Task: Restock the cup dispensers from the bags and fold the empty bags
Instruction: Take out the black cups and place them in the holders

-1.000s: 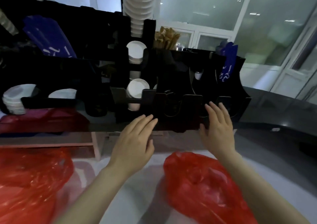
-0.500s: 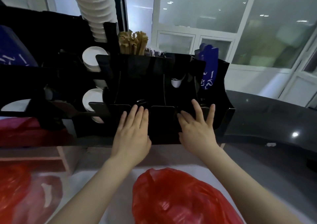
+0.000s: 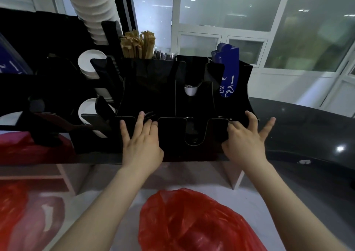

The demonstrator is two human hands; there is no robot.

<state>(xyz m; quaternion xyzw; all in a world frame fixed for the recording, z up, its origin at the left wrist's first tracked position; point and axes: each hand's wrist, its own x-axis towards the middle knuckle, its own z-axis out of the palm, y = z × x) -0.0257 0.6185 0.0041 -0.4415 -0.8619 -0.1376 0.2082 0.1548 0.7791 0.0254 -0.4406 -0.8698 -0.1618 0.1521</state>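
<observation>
Cup dispensers point(image 3: 107, 71) hold cups; left hand point(image 3: 143, 147) and right hand point(image 3: 247, 145) rest spread on the rack point(image 3: 169, 97); red bag point(image 3: 192, 222) lies unfolded.

Cup stack point(image 3: 92, 6) and red bag point(image 3: 192, 223) run off the edges; blue lettering point(image 3: 227, 89) looks illegible.

A: Where are the hands?
B: Both on the black dispenser point(image 3: 172, 89), along its front lip, fingers straight. The left hand point(image 3: 141, 145) is at eight o'clock, the right hand point(image 3: 245, 143) at four.
A: The bag?
B: The red bag point(image 3: 192, 222) is at six o'clock, the white cup stack point(image 3: 92, 6) at eleven.
</observation>
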